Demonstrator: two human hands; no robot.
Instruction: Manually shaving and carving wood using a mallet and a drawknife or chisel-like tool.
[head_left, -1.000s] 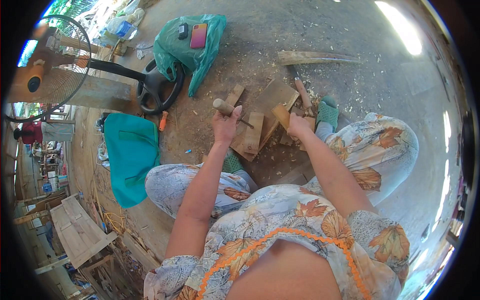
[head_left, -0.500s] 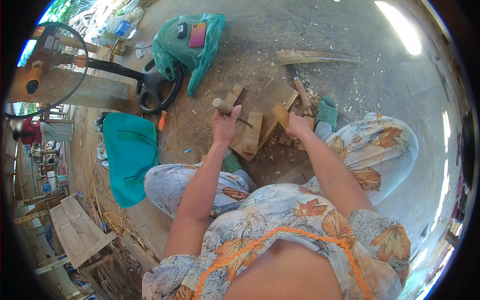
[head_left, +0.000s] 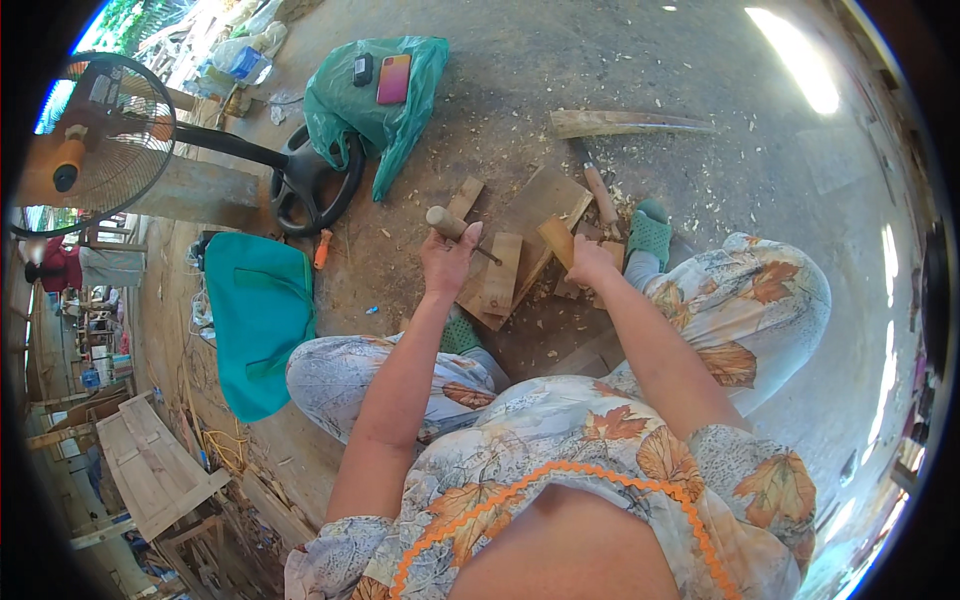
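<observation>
My left hand (head_left: 447, 264) is wrapped round a chisel (head_left: 446, 221) with a rounded wooden handle. Its thin metal shank slants down to the right, and the tip meets a small wooden block (head_left: 503, 272). That block lies on a wider board (head_left: 546, 207) between my feet. To the right, my right hand (head_left: 592, 262) is closed on a wooden mallet (head_left: 557, 242), whose pale, blocky end points up and left, a short way from the chisel. Beyond it on the floor lies a tool with a wooden handle (head_left: 600, 194).
A long wood piece (head_left: 630, 124) lies farther off among shavings. At the left are a standing fan (head_left: 305, 178), a green plastic bag (head_left: 345, 100) bearing a phone (head_left: 394, 78), a teal bag (head_left: 262, 325) and an orange-handled tool (head_left: 322, 250). Green clogs (head_left: 651, 232) are on my feet.
The whole view has shifted slightly. My right hand and the mallet have moved slightly left, nearer the chisel; both hands keep their grips.
</observation>
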